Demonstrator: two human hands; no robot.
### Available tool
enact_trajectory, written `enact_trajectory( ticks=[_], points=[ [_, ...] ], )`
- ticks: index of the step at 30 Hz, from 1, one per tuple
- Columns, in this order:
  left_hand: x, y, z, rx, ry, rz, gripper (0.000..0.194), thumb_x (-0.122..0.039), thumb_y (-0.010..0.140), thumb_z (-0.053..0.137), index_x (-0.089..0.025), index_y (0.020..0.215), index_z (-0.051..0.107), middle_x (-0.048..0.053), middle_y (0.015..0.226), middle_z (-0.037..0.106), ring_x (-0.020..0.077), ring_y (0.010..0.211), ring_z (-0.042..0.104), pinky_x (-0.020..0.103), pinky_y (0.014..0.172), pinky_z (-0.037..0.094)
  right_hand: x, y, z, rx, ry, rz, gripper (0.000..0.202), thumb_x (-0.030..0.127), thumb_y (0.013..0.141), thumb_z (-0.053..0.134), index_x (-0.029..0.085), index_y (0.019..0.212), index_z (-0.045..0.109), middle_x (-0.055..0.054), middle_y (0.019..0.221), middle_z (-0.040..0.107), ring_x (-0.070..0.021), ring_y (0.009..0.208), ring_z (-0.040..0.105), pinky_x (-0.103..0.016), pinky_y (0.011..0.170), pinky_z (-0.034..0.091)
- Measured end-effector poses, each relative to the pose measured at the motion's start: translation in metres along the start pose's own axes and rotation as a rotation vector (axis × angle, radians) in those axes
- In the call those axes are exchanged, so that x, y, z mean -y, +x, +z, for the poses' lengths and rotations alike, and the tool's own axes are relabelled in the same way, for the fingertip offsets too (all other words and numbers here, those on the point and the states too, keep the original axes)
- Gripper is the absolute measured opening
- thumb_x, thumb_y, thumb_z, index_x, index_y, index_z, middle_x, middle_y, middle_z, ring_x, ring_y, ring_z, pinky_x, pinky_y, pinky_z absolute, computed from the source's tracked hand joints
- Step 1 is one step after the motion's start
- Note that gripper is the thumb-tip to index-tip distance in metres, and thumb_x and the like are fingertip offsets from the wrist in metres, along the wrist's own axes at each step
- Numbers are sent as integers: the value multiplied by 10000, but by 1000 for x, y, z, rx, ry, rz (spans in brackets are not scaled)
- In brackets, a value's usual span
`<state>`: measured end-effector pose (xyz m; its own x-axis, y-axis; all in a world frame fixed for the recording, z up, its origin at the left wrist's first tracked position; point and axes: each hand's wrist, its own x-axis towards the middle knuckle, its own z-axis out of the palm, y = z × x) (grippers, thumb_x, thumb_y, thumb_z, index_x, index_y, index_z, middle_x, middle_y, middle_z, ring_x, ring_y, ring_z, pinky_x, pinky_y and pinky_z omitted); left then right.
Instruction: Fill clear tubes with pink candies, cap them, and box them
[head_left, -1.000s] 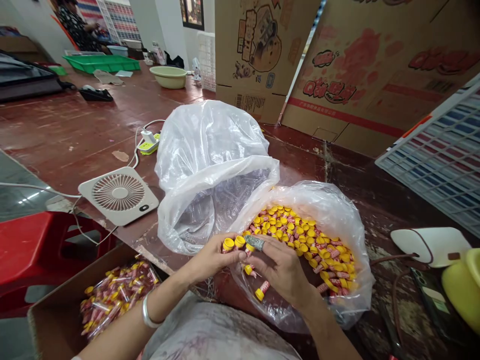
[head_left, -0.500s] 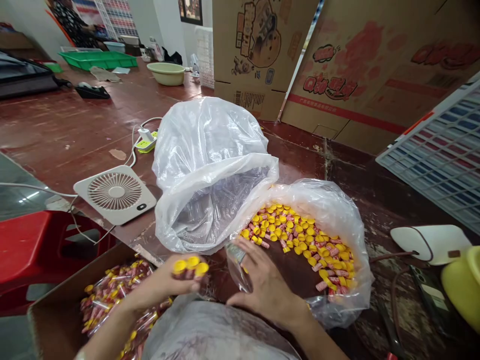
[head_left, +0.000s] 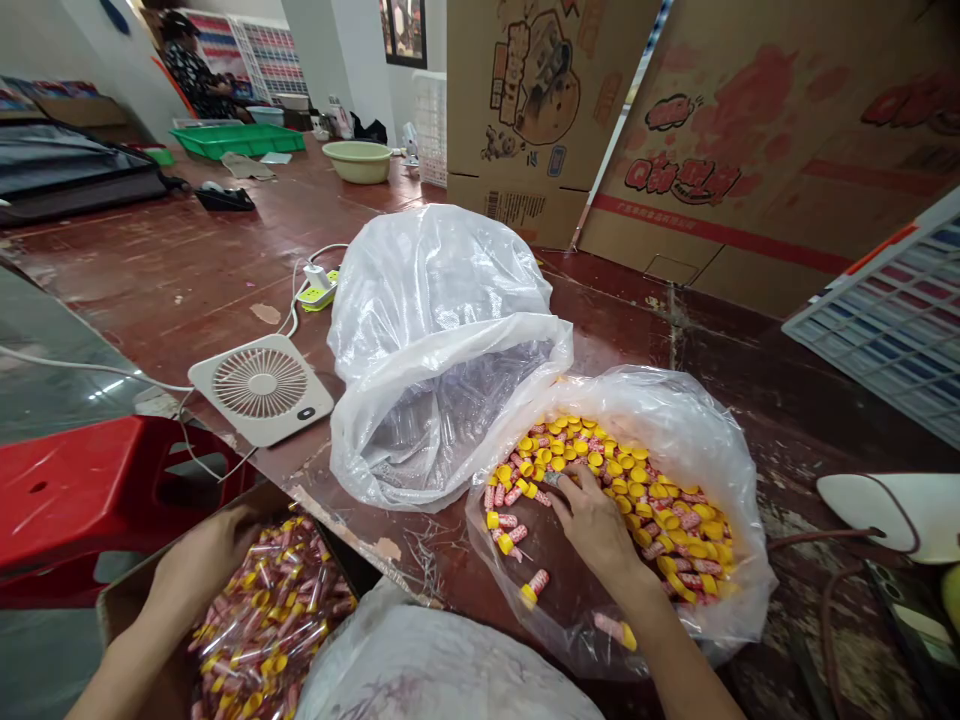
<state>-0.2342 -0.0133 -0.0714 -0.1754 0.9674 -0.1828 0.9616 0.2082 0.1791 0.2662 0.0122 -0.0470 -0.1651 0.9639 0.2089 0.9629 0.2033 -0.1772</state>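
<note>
My right hand (head_left: 596, 525) reaches down into a clear plastic bag (head_left: 675, 410), its fingers apart at the near edge of a heap of small yellow caps (head_left: 634, 490) with pink-and-white patterned cylinders. A grey wrap sits on one finger. Several capped cylinders (head_left: 536, 585) lie loose on the bag's near side. Low on the left, my left hand (head_left: 214, 550) is inside the rim of a cardboard box (head_left: 124, 590), over clear tubes (head_left: 262, 610) with yellow caps and pink contents; its fingertips are hidden. Between them stands another bag (head_left: 442, 270), holding clear empty tubes (head_left: 435, 415).
A white fan (head_left: 262, 390) and a power strip (head_left: 319, 290) with cords lie left of the bags. A red stool (head_left: 75, 490) stands beside the box. Large cartons (head_left: 675, 130) and a white crate (head_left: 892, 310) bound the back and right. A seated person (head_left: 199, 70) is far off.
My left hand has moved down-left into the box, and the three yellow-capped pieces it held no longer show there. My right hand has moved to the heap of caps, which now spreads nearer.
</note>
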Motion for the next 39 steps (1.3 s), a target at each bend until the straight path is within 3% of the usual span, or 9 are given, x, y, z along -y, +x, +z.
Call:
enact_trajectory(
  ticks=[4,8,11,15,21,28,32,36,39],
  points=[
    [-111,20,-45,-321,-63,443,289,-331,969,449,-207,1090,680,81,1095,697,243,1020,630,322,859,492,2,4,1,-143,47,-37,177,240,996,463,203,884,594,-83,975,644,-195,764,653,-305,653,515],
    [-213,67,-39,-96,78,817,338,-91,936,444,-196,1112,712,129,1062,654,245,984,583,351,820,490,18,9,-16,-230,115,-37,242,375,1010,481,216,839,542,-47,788,636,-200,691,641,-303,619,501],
    [-249,98,-26,-21,93,859,302,-44,890,495,-170,983,752,156,1017,634,272,996,581,363,792,496,29,5,-36,-315,227,-17,306,466,991,514,222,806,530,-32,733,639,-195,662,646,-296,622,509],
    [-255,97,-24,34,31,901,193,-142,890,601,-173,1016,744,155,1128,648,284,1066,600,377,867,495,39,-4,-54,-382,343,53,322,494,950,583,215,791,562,-25,684,652,-189,613,646,-287,599,518],
    [-251,20,-42,342,-619,871,308,-391,943,591,-208,1171,689,64,1107,739,210,999,670,271,889,478,61,7,-57,-394,540,-26,198,373,937,640,214,819,632,-29,719,698,-185,666,686,-284,643,561],
    [-259,-20,-38,685,-1332,503,314,-448,839,713,-138,890,719,35,824,709,152,755,618,226,711,453,74,12,-54,-155,562,-378,390,363,886,704,197,1221,593,-122,1179,694,-275,1187,621,-447,1009,535],
    [-272,-31,-23,884,-1642,237,358,-454,763,782,-126,805,644,37,733,669,140,649,626,252,664,492,83,1,-37,-252,419,-312,536,411,804,765,180,1227,531,-165,1170,662,-328,1178,607,-542,1000,520],
    [-281,-31,-16,967,-1605,269,321,-377,740,781,-154,862,585,7,725,636,137,634,626,268,659,524,85,-3,-32,-226,383,-310,493,415,774,779,197,1136,525,-164,1180,650,-337,1216,585,-578,1044,472],
    [-271,-5,-23,647,-996,523,134,-235,811,650,-160,912,604,8,779,639,134,689,615,242,668,514,64,-1,-41,-96,321,-324,660,504,752,794,189,1255,504,-175,1346,582,-353,1346,486,-558,1058,466]
  ],
)
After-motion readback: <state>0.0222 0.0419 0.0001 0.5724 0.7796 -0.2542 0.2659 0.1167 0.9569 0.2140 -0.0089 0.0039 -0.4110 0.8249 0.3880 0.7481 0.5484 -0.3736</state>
